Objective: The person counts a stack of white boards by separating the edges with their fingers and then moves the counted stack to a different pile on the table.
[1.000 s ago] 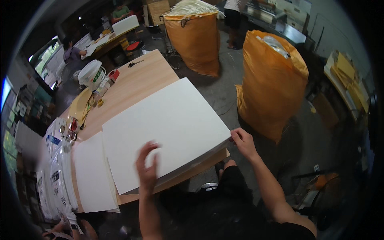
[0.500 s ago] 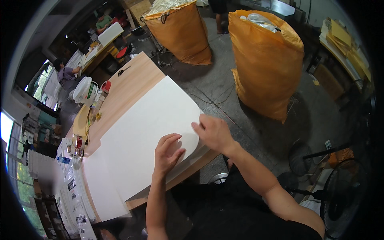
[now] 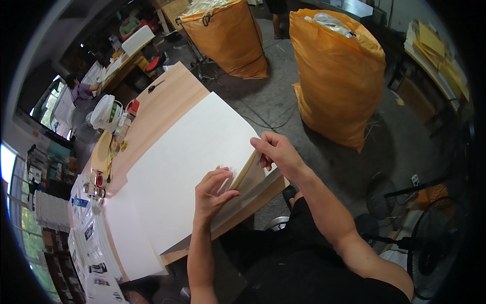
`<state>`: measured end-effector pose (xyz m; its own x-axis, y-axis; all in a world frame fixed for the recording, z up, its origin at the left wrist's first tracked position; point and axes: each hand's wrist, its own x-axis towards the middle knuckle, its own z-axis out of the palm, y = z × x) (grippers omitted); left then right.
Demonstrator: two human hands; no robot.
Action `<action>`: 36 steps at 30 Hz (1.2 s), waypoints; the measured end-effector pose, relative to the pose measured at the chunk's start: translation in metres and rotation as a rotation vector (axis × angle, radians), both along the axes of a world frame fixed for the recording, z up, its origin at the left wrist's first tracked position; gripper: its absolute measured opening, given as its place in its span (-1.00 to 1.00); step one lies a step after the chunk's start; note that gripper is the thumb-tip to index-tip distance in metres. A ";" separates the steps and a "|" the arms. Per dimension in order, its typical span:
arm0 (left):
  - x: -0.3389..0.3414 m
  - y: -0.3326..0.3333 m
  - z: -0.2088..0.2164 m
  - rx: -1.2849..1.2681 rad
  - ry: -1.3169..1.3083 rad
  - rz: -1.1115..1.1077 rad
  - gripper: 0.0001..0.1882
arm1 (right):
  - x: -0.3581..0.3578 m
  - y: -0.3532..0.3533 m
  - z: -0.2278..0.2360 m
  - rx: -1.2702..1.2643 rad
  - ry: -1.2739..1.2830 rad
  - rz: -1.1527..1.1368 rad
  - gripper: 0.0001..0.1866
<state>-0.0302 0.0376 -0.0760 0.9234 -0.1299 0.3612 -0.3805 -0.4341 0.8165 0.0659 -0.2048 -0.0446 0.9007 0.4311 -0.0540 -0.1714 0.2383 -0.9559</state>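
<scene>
Counted under and around the fingers: one large white sheet (image 3: 172, 167), plus a second white sheet (image 3: 129, 238) to the left of the left fingers, both on one wooden desk (image 3: 166, 101). Runs slantwise along its long axis, from nearer the body and left of the left hand (image 3: 210, 190) to a far end ahead of both hands, toward the right. Lies flat over most of its area, but bends up along the near edge between the two hands. Looks plain, matte and bright on top, with a tan edge and a shaded underside where raised. Is pinched at the near right corner between thumb and fingers of the right hand (image 3: 277, 152). Has the left fingers close over its near edge, curved and open, thumb apart; perhaps touching, though blur makes contact hard to tell. Counted beyond the fingers: two orange sacks (image 3: 336, 76), ahead of the right fingers to either side; one white bucket (image 3: 106, 112) and one pair of scissors (image 3: 155, 87), both ahead and left of the left fingers.
</scene>
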 end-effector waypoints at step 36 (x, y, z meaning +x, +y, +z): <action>-0.002 -0.014 0.004 0.149 -0.145 0.054 -0.53 | 0.004 0.002 -0.008 0.021 -0.043 -0.006 -0.63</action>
